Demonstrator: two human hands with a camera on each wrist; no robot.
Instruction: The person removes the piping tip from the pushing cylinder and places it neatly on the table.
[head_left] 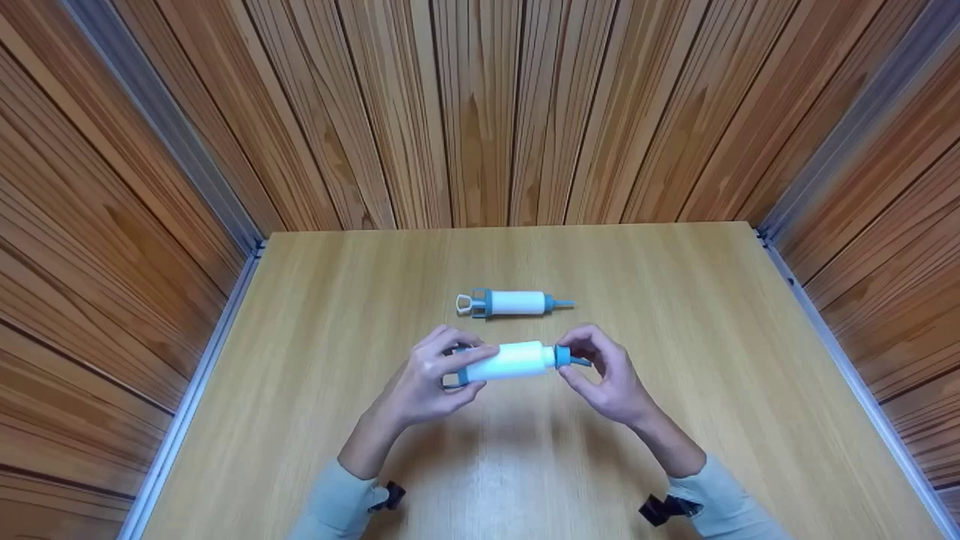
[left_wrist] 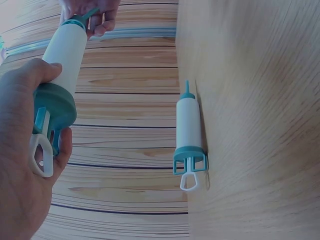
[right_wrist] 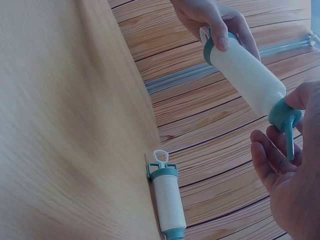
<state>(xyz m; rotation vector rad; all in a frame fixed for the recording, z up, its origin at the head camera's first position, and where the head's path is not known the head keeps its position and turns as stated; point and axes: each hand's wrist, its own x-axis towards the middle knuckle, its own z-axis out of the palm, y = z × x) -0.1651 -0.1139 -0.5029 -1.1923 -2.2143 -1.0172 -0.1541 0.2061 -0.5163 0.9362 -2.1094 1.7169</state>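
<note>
My left hand (head_left: 435, 375) grips a large plastic syringe (head_left: 514, 360) by its rear end, around the teal collar (left_wrist: 56, 106) and part of the white barrel. The syringe is held level above the table. Its white plunger handle (left_wrist: 42, 155) sticks out behind the collar, beside the left palm. At the other end, my right hand (head_left: 611, 379) pinches the teal nozzle cap (head_left: 562, 356) between thumb and fingers. A strip of white neck (head_left: 549, 356) shows between barrel and cap. The cap's thin spout (right_wrist: 289, 140) points away from the barrel, slightly tilted.
A second white and teal syringe (head_left: 517, 303) lies on the wooden table (head_left: 337, 300) just beyond the hands, its spout to the right. Wood-panelled walls (head_left: 480, 112) with metal corner rails (head_left: 832, 330) enclose the table at the back and sides.
</note>
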